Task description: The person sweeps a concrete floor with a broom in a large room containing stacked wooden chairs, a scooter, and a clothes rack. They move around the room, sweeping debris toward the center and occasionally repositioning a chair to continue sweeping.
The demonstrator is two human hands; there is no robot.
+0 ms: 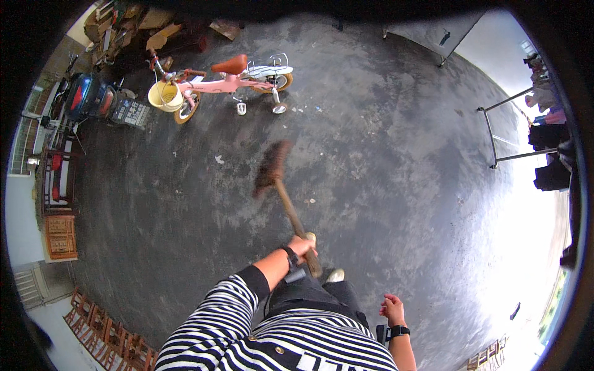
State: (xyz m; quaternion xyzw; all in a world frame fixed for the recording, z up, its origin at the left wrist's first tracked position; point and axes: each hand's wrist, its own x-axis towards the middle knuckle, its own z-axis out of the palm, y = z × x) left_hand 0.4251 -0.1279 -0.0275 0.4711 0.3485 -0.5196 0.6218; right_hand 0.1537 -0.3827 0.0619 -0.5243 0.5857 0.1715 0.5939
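My left hand (302, 248) grips the wooden handle (288, 206) of a broom in front of my legs, close to the handle's end. The reddish-brown broom head (273, 169) is over the dark concrete floor (371, 208) and blurred by motion. Small pale scraps, such as a white one (219, 159), are scattered on the floor around the broom. My right hand (393, 308) hangs beside my right hip, holding nothing, with its fingers loosely bent and apart. Both wrists wear black bands.
Ahead to the left stands a pink children's bicycle (222, 84) with a cream basket (165, 96). Cardboard (162, 37) is piled behind it. Wooden chairs (109, 331) line the lower left wall. On the right is a metal rack (487, 134) near hanging clothes (550, 134).
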